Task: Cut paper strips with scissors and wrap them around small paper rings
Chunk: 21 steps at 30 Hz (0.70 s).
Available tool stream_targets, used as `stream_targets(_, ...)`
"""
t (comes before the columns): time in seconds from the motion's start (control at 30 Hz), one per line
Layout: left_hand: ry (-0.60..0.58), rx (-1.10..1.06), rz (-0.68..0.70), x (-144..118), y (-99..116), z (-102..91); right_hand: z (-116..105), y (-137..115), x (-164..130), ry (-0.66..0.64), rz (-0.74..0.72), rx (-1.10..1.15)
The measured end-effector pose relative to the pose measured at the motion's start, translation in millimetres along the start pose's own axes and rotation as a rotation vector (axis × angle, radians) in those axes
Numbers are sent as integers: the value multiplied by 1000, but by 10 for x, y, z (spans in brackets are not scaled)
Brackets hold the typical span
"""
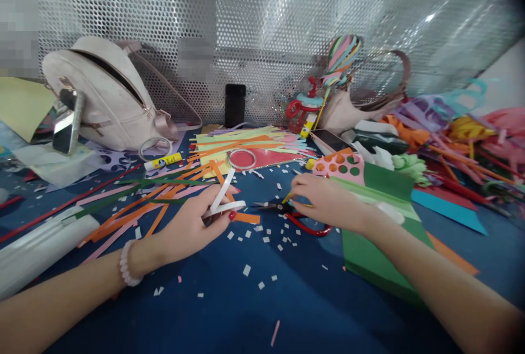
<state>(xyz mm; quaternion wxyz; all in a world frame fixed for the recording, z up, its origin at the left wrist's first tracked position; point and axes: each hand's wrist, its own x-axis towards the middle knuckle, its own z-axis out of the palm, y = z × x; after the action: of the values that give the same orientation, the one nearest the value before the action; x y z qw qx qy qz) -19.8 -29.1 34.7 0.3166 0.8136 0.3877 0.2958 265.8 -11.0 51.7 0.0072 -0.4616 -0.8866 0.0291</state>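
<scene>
A folded white paper strip (223, 195) is in my left hand (200, 217), pinched between thumb and fingers, with its two ends forming a V. To the right, my right hand (318, 195) has its fingers curled over the upper handle of the scissors (307, 226). Their dark blades point left toward the strip, and one red handle loop shows below the hand. A yellow edge shows under my fingertips; the rest of the grip is hidden. Small white paper bits (246, 270) lie scattered on the blue table (229, 315) below both hands.
Coloured paper strips (246, 140) lie behind my hands, near a tape ring (241, 159) and a glue stick (163, 161). Green card (369, 255) lies under my right forearm. A pale backpack (102, 91), a black phone (235, 105) and a paper pile (463, 129) stand farther back.
</scene>
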Motion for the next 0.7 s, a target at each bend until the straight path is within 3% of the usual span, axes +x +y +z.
stream_targets(0.1,52,-1,-26,2,11,6,188,-107,125,147,-61,189)
stream_targets(0.2,66,18,-36,-2,9,8,315,-202,216,169,-99,335)
stream_targets(0.47,66,41,-37,1,-19,17,371,-228,228,208,34,507)
stream_targets(0.6,65,36,-31,9,-13,17,351,-197,233,192,212,786)
stream_targets(0.7,52,69,-40,12,6,15,282,-233,211,171,236,1017)
